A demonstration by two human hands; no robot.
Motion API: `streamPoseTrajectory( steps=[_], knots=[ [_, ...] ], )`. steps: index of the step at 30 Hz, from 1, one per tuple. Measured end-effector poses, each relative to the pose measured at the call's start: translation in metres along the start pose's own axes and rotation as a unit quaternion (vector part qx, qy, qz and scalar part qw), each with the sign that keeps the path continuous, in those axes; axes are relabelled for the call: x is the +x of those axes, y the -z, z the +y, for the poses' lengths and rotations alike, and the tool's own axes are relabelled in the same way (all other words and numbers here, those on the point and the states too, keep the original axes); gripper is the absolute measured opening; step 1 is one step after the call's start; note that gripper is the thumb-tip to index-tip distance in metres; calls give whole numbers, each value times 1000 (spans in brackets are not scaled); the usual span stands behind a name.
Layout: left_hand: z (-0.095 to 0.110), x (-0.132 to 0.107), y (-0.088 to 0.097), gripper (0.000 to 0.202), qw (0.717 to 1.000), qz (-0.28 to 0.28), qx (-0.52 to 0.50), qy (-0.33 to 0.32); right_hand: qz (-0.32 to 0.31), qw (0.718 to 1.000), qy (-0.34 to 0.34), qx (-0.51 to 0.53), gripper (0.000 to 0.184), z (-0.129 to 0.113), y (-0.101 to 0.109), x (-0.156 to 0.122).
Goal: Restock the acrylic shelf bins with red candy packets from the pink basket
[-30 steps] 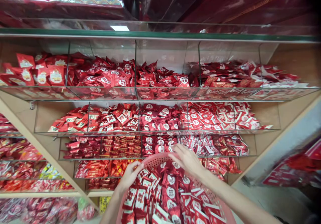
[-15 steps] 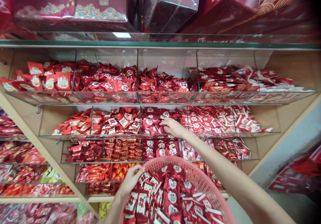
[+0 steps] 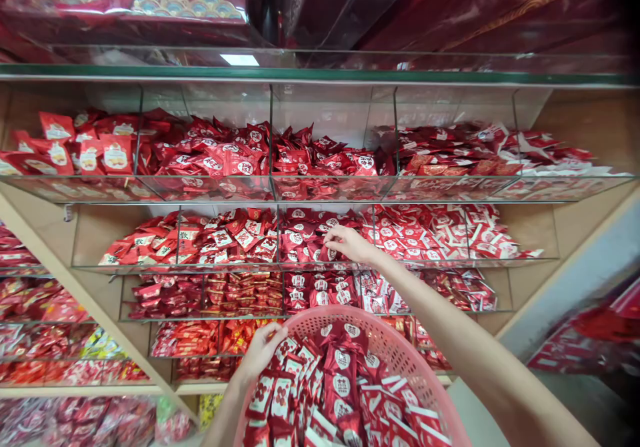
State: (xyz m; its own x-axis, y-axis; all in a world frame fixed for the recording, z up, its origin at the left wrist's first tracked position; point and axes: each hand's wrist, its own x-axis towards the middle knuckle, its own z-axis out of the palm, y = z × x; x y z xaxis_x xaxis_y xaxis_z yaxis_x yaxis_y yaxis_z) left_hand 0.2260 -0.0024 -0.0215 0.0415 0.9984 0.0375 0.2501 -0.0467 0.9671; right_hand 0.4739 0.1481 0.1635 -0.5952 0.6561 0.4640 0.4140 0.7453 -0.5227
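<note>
My left hand (image 3: pixel 263 348) grips the left rim of a pink perforated plastic basket (image 3: pixel 417 363), fingers over its edge. Inside the basket lie many small wrapped candies (image 3: pixel 341 385), dark red with round white labels in the middle, red-and-white ones on both sides. My right hand (image 3: pixel 350 243) reaches over the basket into a middle compartment of the second glass shelf. Its thumb and fingers are pinched together at a dark red wrapped candy (image 3: pixel 331 255) on the pile there; the fingers partly cover it.
Clear dividers (image 3: pixel 271 133) split the shelves into compartments of red packets. A glass front edge (image 3: pixel 215 268) runs below my right hand. Large maroon gift boxes (image 3: pixel 125 23) stand on the top shelf (image 3: pixel 320 73). A slanting wooden panel (image 3: pixel 100 320) borders more candy at left.
The shelves sit slightly higher in the view. My right hand has shifted a little to the right and up from the pile, with its fingers more curled. My left hand stays on the basket rim.
</note>
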Motion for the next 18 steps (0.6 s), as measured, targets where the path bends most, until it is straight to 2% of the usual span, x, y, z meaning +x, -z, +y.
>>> streamPoseTrajectory(
  steps=[3,6,9,12,15,18],
  knots=[
    [0,1,0,37,1000,-3,-2,5,18,994,-19,108,11,0,3,-1],
    [1,1,0,40,1000,-9,-9,4,59,975,-47,210,19,-5,7,-2],
    [3,1,-1,40,1000,-8,-8,5,111,955,-66,266,24,-18,13,-7],
    [4,1,-1,41,1000,-2,-2,9,137,943,-59,297,25,-39,18,-21],
    [5,1,-1,41,1000,-4,-2,8,112,927,-85,347,24,-56,10,-50],
    [4,1,0,41,1000,-7,0,5,48,876,-196,438,25,-55,-15,-89]
  ],
)
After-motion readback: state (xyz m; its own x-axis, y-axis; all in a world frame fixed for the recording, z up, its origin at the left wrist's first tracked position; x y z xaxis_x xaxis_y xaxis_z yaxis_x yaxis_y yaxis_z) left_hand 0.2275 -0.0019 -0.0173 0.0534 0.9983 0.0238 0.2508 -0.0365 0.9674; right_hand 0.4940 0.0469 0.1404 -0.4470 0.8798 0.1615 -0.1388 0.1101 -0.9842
